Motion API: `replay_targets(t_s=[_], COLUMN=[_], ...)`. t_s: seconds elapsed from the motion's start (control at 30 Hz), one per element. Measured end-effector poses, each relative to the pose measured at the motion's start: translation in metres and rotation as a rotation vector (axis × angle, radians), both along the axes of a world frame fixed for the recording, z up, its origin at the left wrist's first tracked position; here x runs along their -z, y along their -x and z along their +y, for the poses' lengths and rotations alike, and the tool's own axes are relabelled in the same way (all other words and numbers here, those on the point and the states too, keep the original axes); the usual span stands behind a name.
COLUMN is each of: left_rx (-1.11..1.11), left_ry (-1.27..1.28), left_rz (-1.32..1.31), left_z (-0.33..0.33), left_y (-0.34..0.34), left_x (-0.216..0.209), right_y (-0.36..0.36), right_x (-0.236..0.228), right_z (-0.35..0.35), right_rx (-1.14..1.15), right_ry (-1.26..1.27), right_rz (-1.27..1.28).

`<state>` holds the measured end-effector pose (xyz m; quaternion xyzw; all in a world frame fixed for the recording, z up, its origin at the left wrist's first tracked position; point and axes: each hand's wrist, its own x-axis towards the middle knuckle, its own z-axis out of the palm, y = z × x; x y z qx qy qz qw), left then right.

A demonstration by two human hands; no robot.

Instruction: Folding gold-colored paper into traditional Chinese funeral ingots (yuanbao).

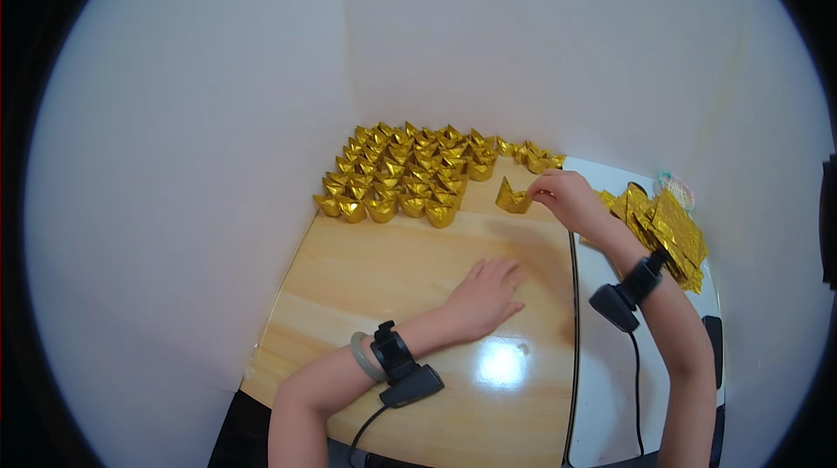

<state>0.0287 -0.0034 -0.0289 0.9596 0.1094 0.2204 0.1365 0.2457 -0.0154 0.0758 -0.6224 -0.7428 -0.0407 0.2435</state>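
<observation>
A folded gold paper ingot is pinched at its right tip by my right hand, at the far part of the wooden tabletop. Whether its base touches the wood, I cannot tell. My left hand hovers over or rests on the middle of the wood with fingers apart and nothing in it. Several rows of finished gold paper ingots stand close together at the far left. A smaller loose group of gold pieces lies by the back wall, beyond my right hand.
Flat gold foil sheets lie in a loose pile on the white board at the right. Behind them is a netted pastel object. White walls enclose the back and sides. Black devices with cables are strapped to both my wrists.
</observation>
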Motion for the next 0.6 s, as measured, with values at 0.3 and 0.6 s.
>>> replay_targets(t_s=[0.3,0.6], left_rx=[0.023,0.039], left_ry=[-0.073,-0.022], left_rz=[0.210,0.238], left_z=[-0.005,0.001], left_y=[0.000,0.005], left_x=[-0.004,-0.008], right_y=[0.002,-0.005], right_x=[0.044,0.043], right_z=[0.088,0.077], right_rx=[0.080,0.100], right_ry=[-0.054,-0.109], right_rz=[-0.054,-0.034])
